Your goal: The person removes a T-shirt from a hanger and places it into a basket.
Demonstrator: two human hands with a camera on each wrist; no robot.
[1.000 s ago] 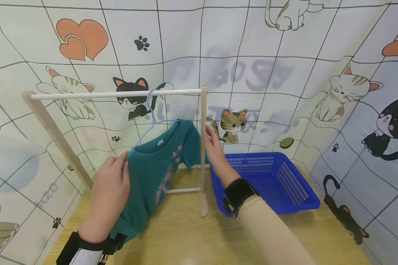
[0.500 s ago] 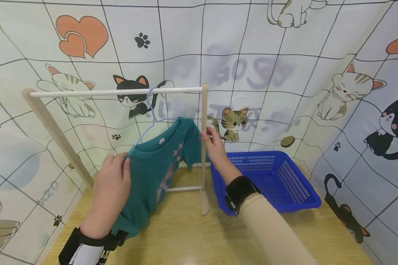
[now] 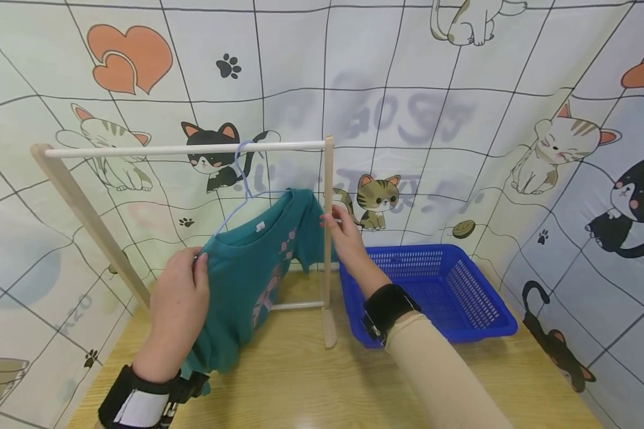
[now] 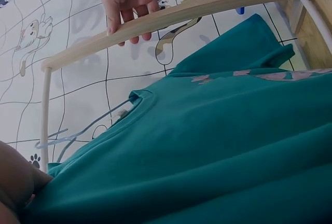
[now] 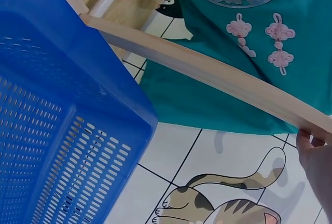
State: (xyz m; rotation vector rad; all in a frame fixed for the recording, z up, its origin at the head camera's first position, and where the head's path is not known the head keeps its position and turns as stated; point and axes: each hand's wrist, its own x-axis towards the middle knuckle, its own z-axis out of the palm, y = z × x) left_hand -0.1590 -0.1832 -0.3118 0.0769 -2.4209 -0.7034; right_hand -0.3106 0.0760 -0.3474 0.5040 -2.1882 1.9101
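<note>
A teal T-shirt [image 3: 236, 268] with pink flower trim hangs aslant on a thin light-blue hanger [image 3: 248, 193], hooked over the white top rod [image 3: 182, 149] of a small wooden clothes rack. My left hand [image 3: 179, 298] pinches the shirt's shoulder at the hanger's lower end. My right hand [image 3: 349, 238] grips the rack's right wooden post [image 3: 328, 274]. In the left wrist view, its thumb lies on one side of the post and its fingers [image 4: 134, 39] on the other. The shirt's far sleeve [image 5: 202, 102] hangs behind the post in the right wrist view.
A blue perforated plastic basket [image 3: 429, 298] stands right of the rack on the wooden tabletop [image 3: 300, 387]. Behind, a cat-print sheet [image 3: 494, 119] covers the walls. The rack's left post [image 3: 93, 220] slants down beside my left hand.
My left hand and the shirt's lower hem have shifted slightly, the hem rising a little. My right hand's fingers have closed further round the post. The hanger stays on the rod.
</note>
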